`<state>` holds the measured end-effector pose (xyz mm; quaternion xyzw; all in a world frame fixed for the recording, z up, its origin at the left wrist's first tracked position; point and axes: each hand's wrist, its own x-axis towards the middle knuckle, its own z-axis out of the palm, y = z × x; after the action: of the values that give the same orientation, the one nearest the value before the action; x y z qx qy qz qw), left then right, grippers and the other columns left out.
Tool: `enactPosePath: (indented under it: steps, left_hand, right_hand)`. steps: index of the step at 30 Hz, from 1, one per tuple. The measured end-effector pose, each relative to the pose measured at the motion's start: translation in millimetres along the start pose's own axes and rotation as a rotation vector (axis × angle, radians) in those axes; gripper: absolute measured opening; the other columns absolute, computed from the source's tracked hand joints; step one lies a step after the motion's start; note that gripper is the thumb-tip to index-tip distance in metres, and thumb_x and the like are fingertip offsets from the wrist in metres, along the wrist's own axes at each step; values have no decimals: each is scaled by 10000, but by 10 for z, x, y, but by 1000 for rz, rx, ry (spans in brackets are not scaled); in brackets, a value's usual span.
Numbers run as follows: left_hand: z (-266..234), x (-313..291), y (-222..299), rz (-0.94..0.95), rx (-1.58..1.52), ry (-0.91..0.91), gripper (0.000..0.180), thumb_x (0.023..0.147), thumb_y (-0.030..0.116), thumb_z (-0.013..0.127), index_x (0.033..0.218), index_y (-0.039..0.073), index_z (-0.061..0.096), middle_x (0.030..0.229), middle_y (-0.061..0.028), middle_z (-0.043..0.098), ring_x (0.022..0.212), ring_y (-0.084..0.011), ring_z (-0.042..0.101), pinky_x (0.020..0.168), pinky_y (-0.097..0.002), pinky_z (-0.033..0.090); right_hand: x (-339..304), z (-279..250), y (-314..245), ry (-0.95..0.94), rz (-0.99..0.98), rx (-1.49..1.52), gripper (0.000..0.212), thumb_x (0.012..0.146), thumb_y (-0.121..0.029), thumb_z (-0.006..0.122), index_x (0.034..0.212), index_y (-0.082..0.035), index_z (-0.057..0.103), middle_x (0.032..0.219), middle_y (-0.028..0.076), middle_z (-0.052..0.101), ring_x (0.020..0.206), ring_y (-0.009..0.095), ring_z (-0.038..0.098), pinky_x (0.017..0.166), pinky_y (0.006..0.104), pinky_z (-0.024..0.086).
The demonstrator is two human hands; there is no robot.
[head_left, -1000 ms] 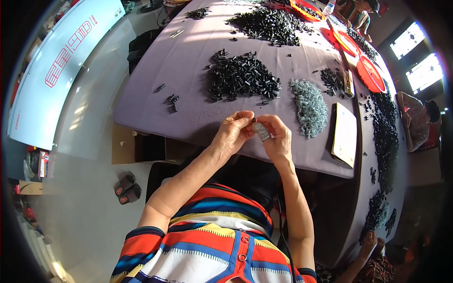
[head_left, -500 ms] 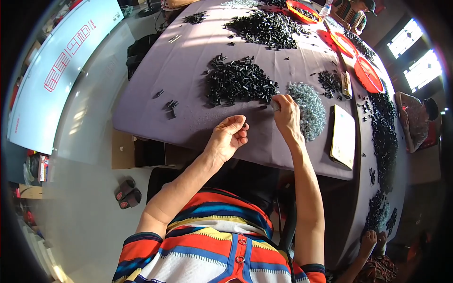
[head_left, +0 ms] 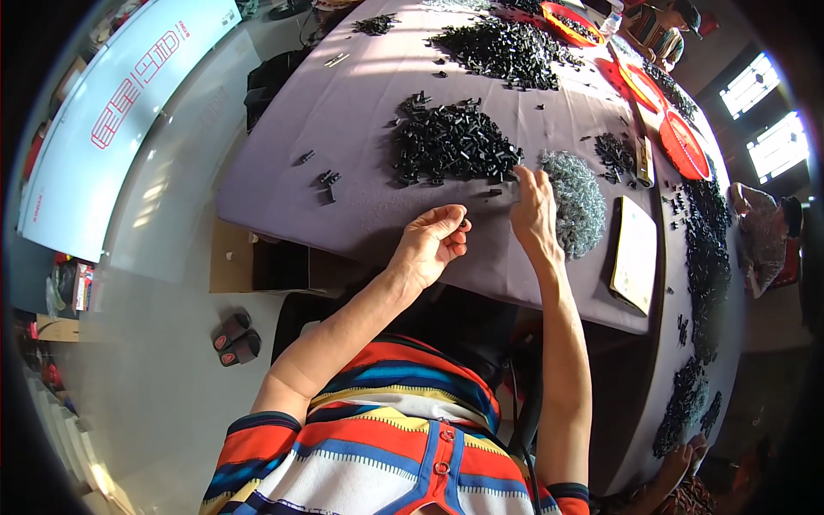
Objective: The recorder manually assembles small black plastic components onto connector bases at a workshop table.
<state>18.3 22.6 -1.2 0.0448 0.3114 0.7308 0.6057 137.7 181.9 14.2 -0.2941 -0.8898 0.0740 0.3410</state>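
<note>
My left hand (head_left: 432, 246) is held over the table's near edge, thumb and fingertips pinched on a small black plastic piece (head_left: 464, 224) that mostly hides between them. Up and to the right, my right hand (head_left: 536, 210) has its fingers extended and slightly apart, with no piece plainly visible in them. It is between a heap of black plastic pieces (head_left: 455, 144) and a mound of small clear pieces (head_left: 577, 206), its wrist beside the mound. One loose black piece (head_left: 493, 193) lies left of that hand.
The cloth-covered table (head_left: 283, 184) carries a larger black heap (head_left: 502, 51) farther back. Red trays (head_left: 684, 146) line the right side. A flat pale booklet (head_left: 635, 256) lies right of the clear mound. Other people sit along the right. An open cardboard box (head_left: 232, 257) stands below the table.
My right hand's fingers have straightened from a pinch by the black heap. My left hand keeps its pinch on the black piece. The whole view has shifted slightly.
</note>
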Motion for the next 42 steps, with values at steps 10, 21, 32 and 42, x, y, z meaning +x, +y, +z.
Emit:
enactPosePath:
  steps: [10,21,32,42]
  left_hand:
    - [115,-40,-27,37,66,85,96,846,149,640,915,82,648,775,-33,635,607,-77,558,573,-228,472]
    - [212,-106,-161,76,104,106,87,842,138,647,907,85,622,762,-11,636,611,-62,565,569,-209,464]
    - [254,-195,-213,141,113,-50,124,860,88,603,984,98,610,893,-23,645,745,-82,581,645,-223,462]
    - [211,-191,-187,164,106,-61,150,848,75,616,994,105,607,908,-31,664,745,-79,593,630,-203,453]
  right_hand:
    - [-493,-428,-645,-64,466,926,140,792,80,563,920,29,592,812,55,631,718,103,613,666,220,486]
    - [-712,-261,-830,106,388,829,156,733,100,644,842,0,595,816,43,638,757,103,614,700,227,491]
    - [-799,-197,-778,176,399,1013,153,734,122,641,820,7,591,837,50,645,800,103,605,751,235,491]
    - [-821,-246,-785,103,537,1125,156,754,112,632,871,10,616,884,44,661,827,77,588,782,223,477]
